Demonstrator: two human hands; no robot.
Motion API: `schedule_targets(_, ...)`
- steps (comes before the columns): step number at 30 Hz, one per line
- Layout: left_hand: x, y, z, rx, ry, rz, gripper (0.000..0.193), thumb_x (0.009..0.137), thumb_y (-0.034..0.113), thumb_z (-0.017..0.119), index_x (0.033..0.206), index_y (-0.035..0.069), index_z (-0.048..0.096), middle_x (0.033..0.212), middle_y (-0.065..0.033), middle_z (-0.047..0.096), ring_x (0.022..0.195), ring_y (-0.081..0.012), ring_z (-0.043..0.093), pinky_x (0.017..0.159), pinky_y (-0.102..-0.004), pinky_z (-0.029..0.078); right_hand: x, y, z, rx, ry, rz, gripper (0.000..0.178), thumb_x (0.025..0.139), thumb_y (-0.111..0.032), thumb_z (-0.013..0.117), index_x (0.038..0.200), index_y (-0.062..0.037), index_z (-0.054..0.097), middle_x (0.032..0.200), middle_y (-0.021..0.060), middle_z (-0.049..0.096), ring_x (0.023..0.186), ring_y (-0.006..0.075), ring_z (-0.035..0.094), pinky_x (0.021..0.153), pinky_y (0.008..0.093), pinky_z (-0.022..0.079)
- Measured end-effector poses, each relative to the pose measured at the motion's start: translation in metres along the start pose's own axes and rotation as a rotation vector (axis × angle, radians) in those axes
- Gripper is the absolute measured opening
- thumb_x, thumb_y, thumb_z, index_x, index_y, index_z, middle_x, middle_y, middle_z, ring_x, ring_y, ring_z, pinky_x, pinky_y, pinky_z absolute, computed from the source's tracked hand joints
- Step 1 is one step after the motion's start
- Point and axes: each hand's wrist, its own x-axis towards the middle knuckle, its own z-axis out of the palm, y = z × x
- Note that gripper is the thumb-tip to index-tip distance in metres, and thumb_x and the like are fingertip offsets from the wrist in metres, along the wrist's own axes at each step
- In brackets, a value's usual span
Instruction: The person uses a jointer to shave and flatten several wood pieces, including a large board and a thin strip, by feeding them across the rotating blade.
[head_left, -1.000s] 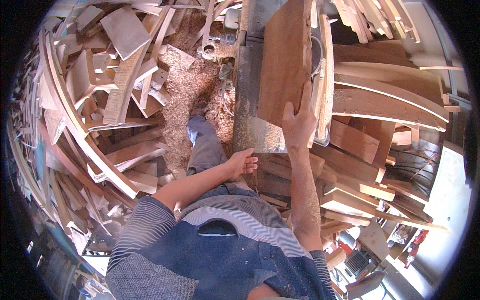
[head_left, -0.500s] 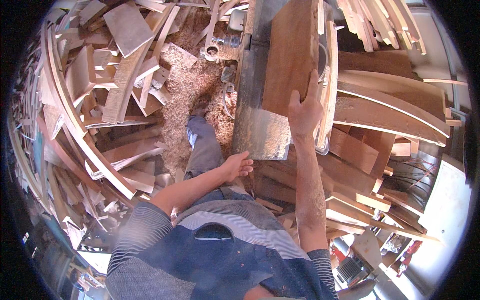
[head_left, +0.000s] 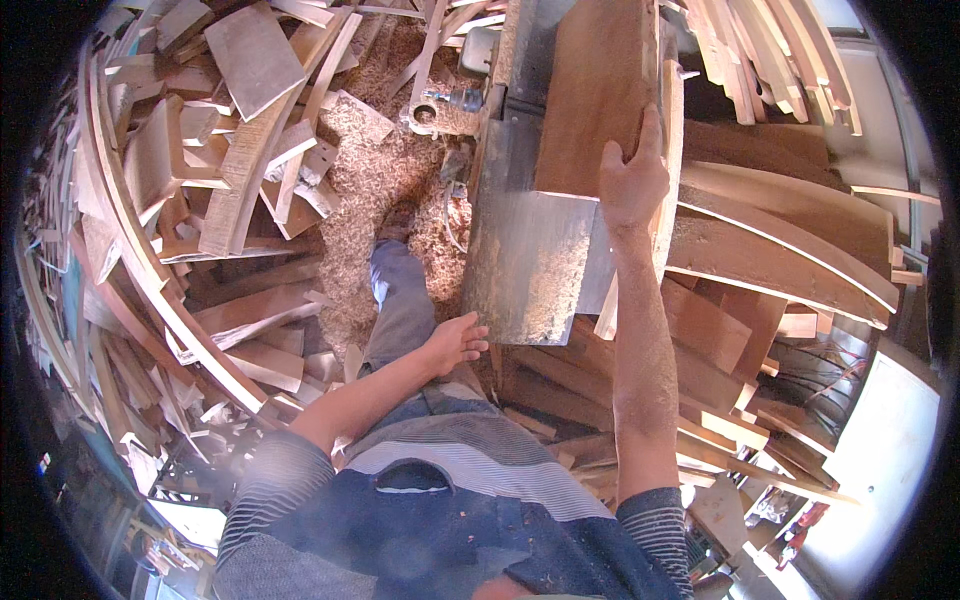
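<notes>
A broad brown wooden board (head_left: 597,100) lies on the metal table (head_left: 525,265) of a woodworking machine, its far end cut off by the top of the view. My right hand (head_left: 634,188) grips the board at its near right corner. The thumb rests toward its face and the index finger points along its right edge; the other fingers are hidden. Fine sawdust covers part of the bare metal nearer me. My left hand (head_left: 457,346) is empty with its fingers stretched out, close to the table's near left corner.
Wood shavings (head_left: 365,170) cover the floor around my foot, left of the machine. Offcuts (head_left: 235,195) and long curved strips (head_left: 135,225) are heaped farther left. At the right, curved boards (head_left: 790,235) are stacked beside the machine. A pale strip (head_left: 668,160) runs along its right side.
The board and my right hand have slid away from me along the table, baring more metal at the near end. My left hand has shifted slightly left and stays open.
</notes>
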Motion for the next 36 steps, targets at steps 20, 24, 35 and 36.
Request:
schedule_targets(20,-0.024,0.059,-0.040,-0.136,0.137,0.089,0.037,0.109,0.040,0.054,0.131,0.012,0.050,0.113,-0.0037,0.070,0.089,-0.0203,0.069,0.072,-0.0350,0.054,0.176,0.043,0.089,-0.049,0.007,-0.007,0.075,0.085,-0.020,0.064,0.157,-0.0144,0.041,0.099,0.0257,0.070,0.089,0.0414,0.073,0.082,0.0493,0.058)
schedule_targets(24,-0.030,0.067,-0.046,-0.138,0.143,0.153,0.036,0.108,0.040,0.055,0.130,0.012,0.051,0.110,-0.0031,0.070,0.088,-0.0192,0.070,0.072,-0.0337,0.054,0.181,0.042,0.084,0.056,-0.128,0.081,0.085,0.084,-0.023,0.065,0.163,-0.0209,0.032,0.113,0.0287,0.071,0.102,0.0454,0.072,0.091,0.0515,0.057)
schedule_targets(35,-0.033,0.039,-0.031,-0.038,0.012,0.159,0.033,0.106,0.040,0.058,0.126,0.014,0.055,0.105,0.0002,0.071,0.088,-0.0174,0.070,0.074,-0.0335,0.054,0.046,0.006,-0.010,0.199,-0.320,0.267,0.090,0.082,-0.008,0.066,0.164,-0.0161,0.030,0.151,0.0279,0.052,0.115,0.0411,0.066,0.097,0.0474,0.054)
schedule_targets(36,-0.032,0.032,-0.026,-0.031,0.016,0.151,0.033,0.106,0.040,0.058,0.125,0.014,0.056,0.105,0.0001,0.071,0.088,-0.0178,0.070,0.075,-0.0338,0.054,0.020,0.001,-0.023,0.182,-0.342,0.297,0.089,0.083,-0.007,0.065,0.164,-0.0161,0.030,0.148,0.0298,0.053,0.106,0.0412,0.070,0.089,0.0485,0.057)
